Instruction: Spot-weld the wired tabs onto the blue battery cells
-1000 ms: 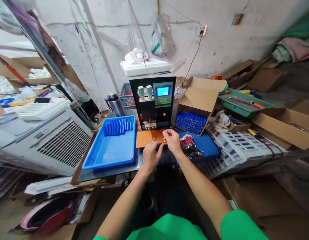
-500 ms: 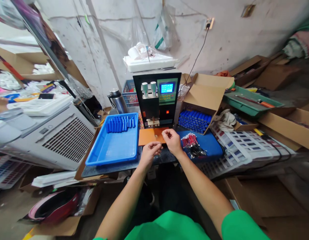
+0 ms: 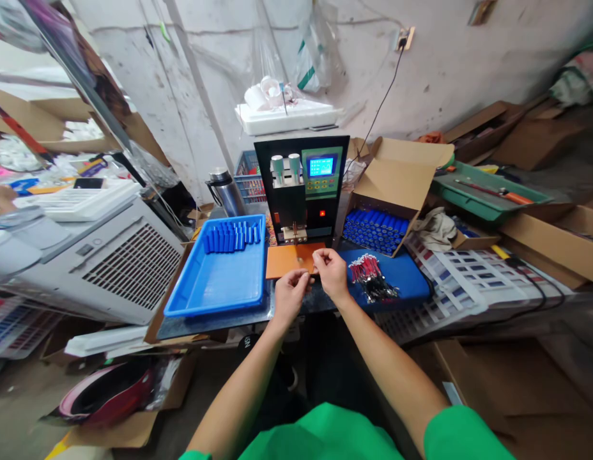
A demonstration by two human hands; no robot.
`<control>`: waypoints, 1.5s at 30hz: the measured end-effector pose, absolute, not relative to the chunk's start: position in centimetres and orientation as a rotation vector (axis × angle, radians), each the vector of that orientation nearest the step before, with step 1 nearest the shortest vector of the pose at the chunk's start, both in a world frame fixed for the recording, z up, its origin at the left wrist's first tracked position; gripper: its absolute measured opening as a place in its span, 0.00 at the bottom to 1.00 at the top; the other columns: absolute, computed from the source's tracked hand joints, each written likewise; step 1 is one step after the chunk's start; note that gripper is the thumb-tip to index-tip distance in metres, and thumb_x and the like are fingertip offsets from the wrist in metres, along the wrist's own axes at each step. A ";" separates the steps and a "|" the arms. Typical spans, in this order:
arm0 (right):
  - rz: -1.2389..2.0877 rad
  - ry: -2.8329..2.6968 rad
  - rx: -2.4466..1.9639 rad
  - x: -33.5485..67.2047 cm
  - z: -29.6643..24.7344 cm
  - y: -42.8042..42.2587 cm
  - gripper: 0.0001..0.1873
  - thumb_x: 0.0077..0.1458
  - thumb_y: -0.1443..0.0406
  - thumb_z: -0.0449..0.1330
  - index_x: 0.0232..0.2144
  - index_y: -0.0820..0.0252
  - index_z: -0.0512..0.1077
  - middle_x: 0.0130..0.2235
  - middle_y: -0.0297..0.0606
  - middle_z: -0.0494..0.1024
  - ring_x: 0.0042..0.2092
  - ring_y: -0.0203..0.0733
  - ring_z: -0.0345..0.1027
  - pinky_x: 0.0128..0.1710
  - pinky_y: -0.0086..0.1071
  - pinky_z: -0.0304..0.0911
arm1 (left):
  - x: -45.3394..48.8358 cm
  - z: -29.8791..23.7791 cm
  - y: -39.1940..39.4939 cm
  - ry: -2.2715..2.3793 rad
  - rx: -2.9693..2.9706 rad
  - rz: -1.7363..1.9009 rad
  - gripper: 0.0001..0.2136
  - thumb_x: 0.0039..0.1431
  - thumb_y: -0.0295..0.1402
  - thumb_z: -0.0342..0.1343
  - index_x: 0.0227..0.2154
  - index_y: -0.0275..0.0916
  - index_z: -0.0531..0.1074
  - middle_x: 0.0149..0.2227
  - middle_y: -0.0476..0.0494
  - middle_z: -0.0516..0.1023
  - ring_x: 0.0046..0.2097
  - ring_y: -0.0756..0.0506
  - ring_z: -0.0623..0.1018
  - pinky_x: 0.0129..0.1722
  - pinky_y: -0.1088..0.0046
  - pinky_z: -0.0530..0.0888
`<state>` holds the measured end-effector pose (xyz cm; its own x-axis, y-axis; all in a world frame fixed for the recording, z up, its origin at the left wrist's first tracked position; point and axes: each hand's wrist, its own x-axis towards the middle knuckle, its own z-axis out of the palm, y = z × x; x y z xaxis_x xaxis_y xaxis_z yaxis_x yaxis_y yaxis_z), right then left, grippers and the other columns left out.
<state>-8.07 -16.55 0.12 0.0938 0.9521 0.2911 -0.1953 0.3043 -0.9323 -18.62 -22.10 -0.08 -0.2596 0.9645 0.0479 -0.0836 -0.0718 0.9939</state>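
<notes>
Left hand (image 3: pixel 291 294), right hand (image 3: pixel 331 273): fingertips bunched, cannot tell if gripping. Board (image 3: pixel 280 260) nearest: flat, orange. Wires (image 3: pixel 372 276): red, black, white-tipped.

A bright green top (image 3: pixel 320 437) with short sleeves (image 3: pixel 464 431) is worn with dark trousers (image 3: pixel 332 358).

Left hand (image 3: pixel 290 295) turned, fingers (image 3: pixel 301 280) curled differently

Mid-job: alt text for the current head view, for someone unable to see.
Left hand and right hand, both pinching, nearly meet by an orange board before a black machine with a lit screen. A blue tray of blue cylinders sits left; a carton of more and red-and-black wires sit right.
</notes>
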 end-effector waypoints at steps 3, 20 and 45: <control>1.110 -1.131 -0.857 -7.9 0.0 -16.5 0.16 0.53 0.52 0.62 0.32 0.58 0.70 0.25 0.31 0.70 0.25 0.35 0.64 0.26 0.30 0.64 | -19.1 -0.5 -21.7 1.343 1.147 1.514 0.15 0.53 0.44 0.62 0.32 0.35 0.75 0.28 0.44 0.79 0.28 0.49 0.76 0.30 0.73 0.72; 1.266 -1.480 -0.859 -8.0 -0.6 -15.2 0.18 0.48 0.50 0.63 0.26 0.59 0.72 0.24 0.35 0.73 0.26 0.40 0.65 0.29 0.33 0.63 | -23.5 0.0 -19.4 1.426 1.322 1.315 0.17 0.55 0.46 0.60 0.30 0.33 0.76 0.27 0.44 0.78 0.26 0.50 0.73 0.28 0.74 0.70; 1.161 -1.309 -0.974 -9.5 -2.3 -13.5 0.21 0.48 0.46 0.63 0.24 0.58 0.70 0.23 0.37 0.74 0.26 0.42 0.67 0.28 0.34 0.63 | -36.0 1.1 -12.6 2.558 1.626 0.673 0.16 0.59 0.29 0.52 0.48 0.28 0.71 0.40 0.29 0.77 0.40 0.37 0.79 0.41 0.64 0.72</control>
